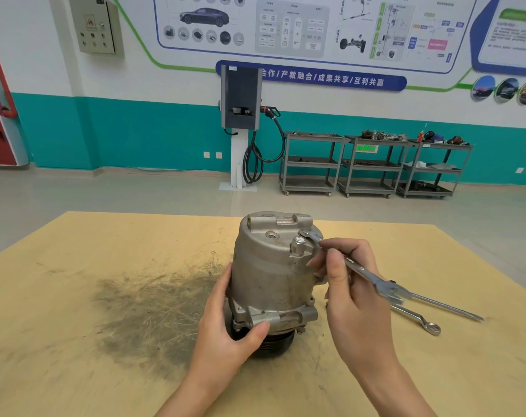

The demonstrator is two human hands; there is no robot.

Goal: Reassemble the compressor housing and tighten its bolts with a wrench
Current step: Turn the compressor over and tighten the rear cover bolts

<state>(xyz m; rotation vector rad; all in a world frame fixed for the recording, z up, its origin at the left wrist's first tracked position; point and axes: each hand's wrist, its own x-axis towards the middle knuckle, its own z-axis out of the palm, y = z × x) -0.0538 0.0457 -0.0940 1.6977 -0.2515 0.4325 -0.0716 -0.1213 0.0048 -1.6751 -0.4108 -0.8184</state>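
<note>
A grey metal compressor (267, 275) stands upright on its black pulley in the middle of the wooden table (75, 311). My left hand (228, 323) grips its lower housing from the left, thumb across a mounting lug. My right hand (349, 284) holds a combination wrench (367, 273) by its shank. The wrench's far end sits at the compressor's top right edge, just behind a bolt head (300, 240). Its open-jaw end sticks out to the right of my hand.
A second wrench (418, 320) with a ring end and a long thin metal rod (448, 308) lie on the table to the right of my right hand. A dark greasy smear (153, 311) covers the table left of the compressor. Carts and a charging post stand by the far wall.
</note>
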